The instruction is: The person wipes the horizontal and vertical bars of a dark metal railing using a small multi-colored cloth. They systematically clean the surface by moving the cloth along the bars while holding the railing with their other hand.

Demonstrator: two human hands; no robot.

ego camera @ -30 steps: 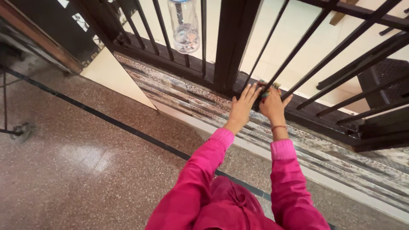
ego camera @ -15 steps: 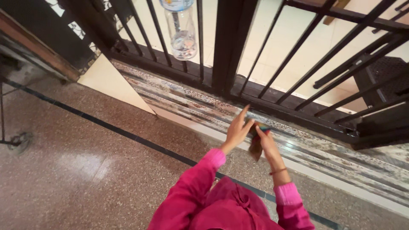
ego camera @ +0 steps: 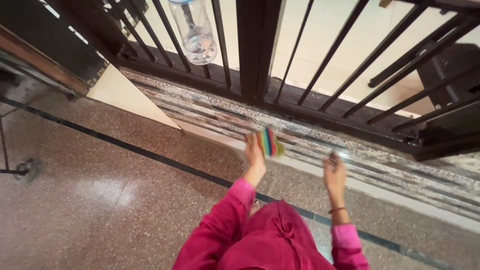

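My left hand (ego camera: 254, 152) is raised in front of me and grips a small cloth with coloured stripes (ego camera: 269, 143), which is blurred by motion. My right hand (ego camera: 334, 173) hangs a little lower and to the right, apart from the cloth, with its fingers loosely curled and nothing seen in them. Both arms wear bright pink sleeves, and a thin band circles the right wrist. The hands are above a patterned marble threshold (ego camera: 210, 112), just short of a black iron gate (ego camera: 255, 50).
A clear plastic bottle (ego camera: 196, 32) hangs on the gate bars at the upper left. A dark crate (ego camera: 450, 65) stands behind the bars at the right. Speckled brown floor with a dark inlaid stripe (ego camera: 125, 145) spreads to the left. A thin metal stand foot (ego camera: 22, 170) sits at the far left.
Both hands have drawn back from the gate bars toward me. The striped cloth has passed into the left hand, and the right hand has let go and dropped away to the right.
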